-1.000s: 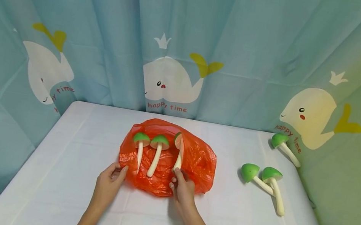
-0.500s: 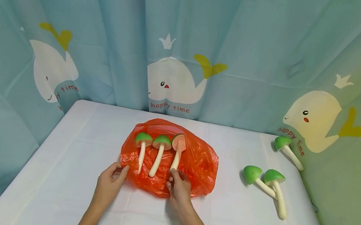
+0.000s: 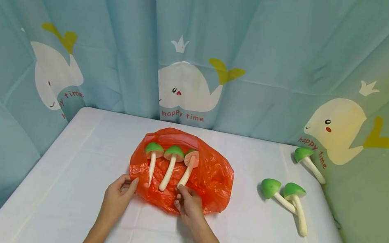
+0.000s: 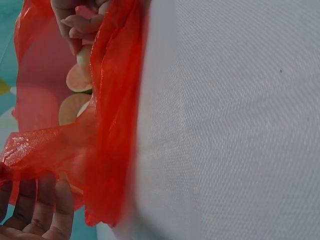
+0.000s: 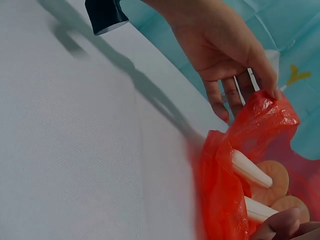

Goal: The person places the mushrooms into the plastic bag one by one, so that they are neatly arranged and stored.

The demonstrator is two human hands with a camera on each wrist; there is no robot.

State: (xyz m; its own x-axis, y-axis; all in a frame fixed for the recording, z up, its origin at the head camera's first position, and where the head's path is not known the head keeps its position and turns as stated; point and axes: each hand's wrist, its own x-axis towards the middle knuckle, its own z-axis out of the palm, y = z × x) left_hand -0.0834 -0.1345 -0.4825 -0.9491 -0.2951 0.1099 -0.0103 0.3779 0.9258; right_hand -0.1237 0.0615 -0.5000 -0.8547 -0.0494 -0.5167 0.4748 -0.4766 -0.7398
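Observation:
A red plastic bag (image 3: 214,178) lies spread on the table with its mouth toward me. Three toy mushrooms with green caps and pale stems rest in it side by side: a left one (image 3: 154,153), a middle one (image 3: 170,168) and a right one (image 3: 186,175). My left hand (image 3: 118,198) pinches the bag's front left edge; the right wrist view shows this hand (image 5: 220,45) lifting the film. With thumb and fingers, my right hand (image 3: 190,209) holds the lower stem end of the right mushroom. In the left wrist view, film hides parts of the mushrooms.
On the table's right side, two more toy mushrooms lie crossed, one (image 3: 270,188) under the other (image 3: 294,190). A further mushroom (image 3: 309,164) lies at the far right edge by the curtain. A blue curtain (image 3: 279,46) with printed whales stands behind the white table (image 3: 58,185).
My right hand has moved left and slightly toward me with the right mushroom, which now lies closer to the middle one. The left hand stays on the bag's edge.

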